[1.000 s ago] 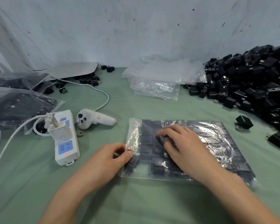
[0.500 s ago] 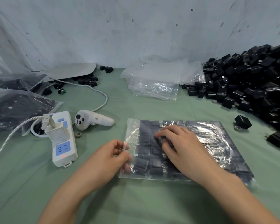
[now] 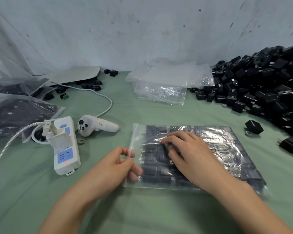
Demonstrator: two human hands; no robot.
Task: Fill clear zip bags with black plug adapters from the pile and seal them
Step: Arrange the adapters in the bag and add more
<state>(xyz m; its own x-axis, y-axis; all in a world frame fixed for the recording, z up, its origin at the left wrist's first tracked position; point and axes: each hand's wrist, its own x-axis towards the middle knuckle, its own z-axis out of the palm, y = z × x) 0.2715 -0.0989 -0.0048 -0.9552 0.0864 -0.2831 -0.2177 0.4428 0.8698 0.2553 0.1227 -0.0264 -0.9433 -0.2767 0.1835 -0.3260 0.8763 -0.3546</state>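
A clear zip bag [image 3: 227, 149] packed with rows of black plug adapters lies flat on the green cloth in front of me. My left hand [image 3: 115, 166] pinches the bag's open left edge between thumb and fingers, some fingers tucked under the film. My right hand [image 3: 188, 152] lies on top of the bag, fingers bent and pressing the adapters near its left end. The big pile of loose black adapters [image 3: 260, 92] fills the right side.
A stack of empty clear bags [image 3: 161, 85] lies at the back centre. Filled bags [image 3: 15, 112] sit at the left. A white power strip [image 3: 64, 146] with a plugged charger and a white controller [image 3: 96, 125] lie left of the bag. Two stray adapters [image 3: 254, 126] rest at right.
My left hand has slid down the bag's left edge toward me and lifted the film slightly. My right hand stays on the bag, fingers shifting a little.
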